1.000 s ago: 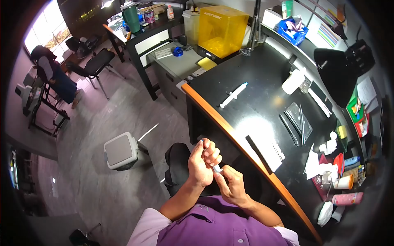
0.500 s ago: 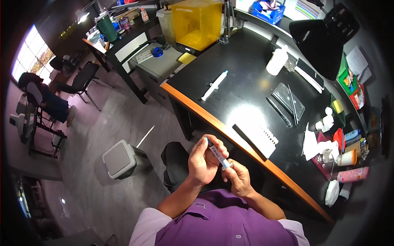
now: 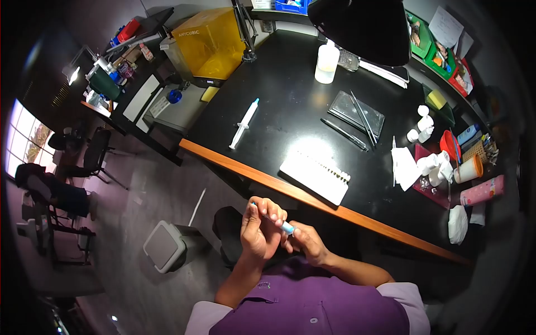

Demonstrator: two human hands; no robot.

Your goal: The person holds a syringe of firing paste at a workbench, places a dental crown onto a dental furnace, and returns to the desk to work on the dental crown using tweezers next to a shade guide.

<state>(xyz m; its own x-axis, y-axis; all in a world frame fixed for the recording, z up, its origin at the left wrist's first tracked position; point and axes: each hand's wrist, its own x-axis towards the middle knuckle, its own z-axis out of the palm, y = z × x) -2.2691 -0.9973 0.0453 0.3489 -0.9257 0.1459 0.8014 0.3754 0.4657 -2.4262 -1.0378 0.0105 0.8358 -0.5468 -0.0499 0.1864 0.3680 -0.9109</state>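
Observation:
My left hand (image 3: 260, 230) is wrapped round a small syringe (image 3: 287, 228) and holds it in front of my chest, just off the table edge. Only its pale blue lower end shows clearly between my fingers, with a bit of blue at the upper tip. At that lower end my right hand (image 3: 308, 243) is closed, thumb and fingers pinching it. A second syringe (image 3: 244, 124), white with a light blue tip, lies on the black table (image 3: 279, 84). Nearest my hands on the table is a white flat holder (image 3: 315, 181) with a row of small pale tabs.
Across the table are a black case (image 3: 356, 114), a pen (image 3: 344, 134), a white bottle (image 3: 327, 62) and a black lamp (image 3: 363, 28). White jars, tissues (image 3: 405, 167) and a pink roll (image 3: 482, 191) crowd the right side. A bin (image 3: 164, 245) stands on the floor; a person sits far left.
The view has swung, so the table things appear further left. Both hands stay on the syringe; its printed label, readable before, is now covered or turned away.

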